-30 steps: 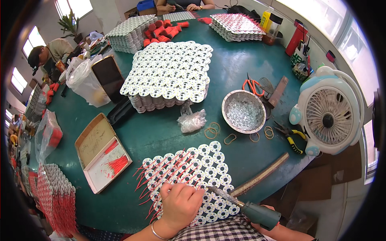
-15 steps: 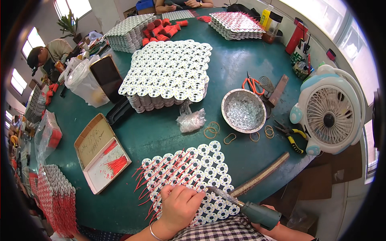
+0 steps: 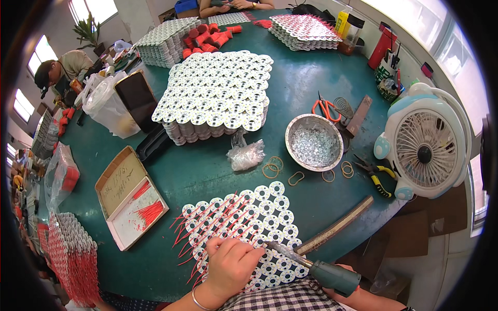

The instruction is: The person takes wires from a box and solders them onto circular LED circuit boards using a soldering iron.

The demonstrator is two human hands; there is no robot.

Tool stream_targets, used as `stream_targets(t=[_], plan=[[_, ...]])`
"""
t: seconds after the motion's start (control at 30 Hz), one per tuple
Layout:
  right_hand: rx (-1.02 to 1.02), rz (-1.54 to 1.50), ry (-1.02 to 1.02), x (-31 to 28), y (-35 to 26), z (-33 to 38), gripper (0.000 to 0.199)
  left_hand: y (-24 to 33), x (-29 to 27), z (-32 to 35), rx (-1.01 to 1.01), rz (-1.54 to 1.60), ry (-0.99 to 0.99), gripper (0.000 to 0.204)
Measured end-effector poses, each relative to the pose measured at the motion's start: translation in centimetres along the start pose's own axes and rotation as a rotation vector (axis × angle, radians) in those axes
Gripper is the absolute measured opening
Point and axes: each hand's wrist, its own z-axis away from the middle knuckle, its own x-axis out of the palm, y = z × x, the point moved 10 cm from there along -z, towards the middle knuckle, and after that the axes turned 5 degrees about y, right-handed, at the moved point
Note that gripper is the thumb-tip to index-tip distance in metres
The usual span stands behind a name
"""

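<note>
A panel of round white circuit boards [image 3: 271,223] lies at the table's near edge, with thin red wires [image 3: 207,220] attached across its left part. My left hand [image 3: 231,263] rests over the panel, fingers pinched together; what the fingertips hold is too small to make out, though red wires lie around them. My right hand [image 3: 346,286] is wrapped round the dark green handle of a soldering iron [image 3: 332,277], which hides most of its fingers. The iron's tip touches or nearly touches a disc just right of my left fingertips.
Left of the panel sits an open cardboard box [image 3: 124,199] of cut red wires. Beyond stand a tall stack of panels [image 3: 215,93], a metal bowl [image 3: 314,142] of shiny bits, and pliers [image 3: 381,179]. A wooden strip [image 3: 337,225] and a fan [image 3: 425,145] are at right.
The soldering iron has shifted very slightly left, its tip nearer my left fingertips. My left hand stays almost in the same place.
</note>
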Motion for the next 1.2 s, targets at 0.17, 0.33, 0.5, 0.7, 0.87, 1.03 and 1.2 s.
stream_targets(t=[0.17,0.33,0.5,0.7,0.87,1.03,1.2], plan=[[0.031,-0.019,0.069,-0.4,-0.4,-0.2,0.020,-0.1,0.1,-0.1,-0.005,0.003,-0.003,0.020],[-0.029,0.134,0.006,-0.2,-0.1,0.0,0.020,-0.4,0.1,-0.2,-0.012,0.011,0.002,0.019],[-0.031,0.136,0.178,-1.5,-0.1,0.6,0.040,-0.1,-0.1,-0.3,0.007,0.019,0.003,0.018],[0.288,-0.770,0.345,-3.5,1.1,-4.3,0.049,-0.3,-0.2,-0.5,-0.014,-0.031,-0.037,0.016],[0.317,-1.002,0.529,-3.0,2.5,-5.4,0.052,-5.0,-2.8,-4.3,-0.200,-0.018,-0.012,0.013],[0.209,-1.044,0.430,-2.8,2.9,-5.9,0.055,-10.7,-0.2,-7.4,-0.464,-0.055,-0.115,0.017],[0.204,-1.033,0.404,-2.2,3.5,-5.4,0.056,-9.9,1.5,-8.5,-0.370,-0.228,-0.225,0.015]])
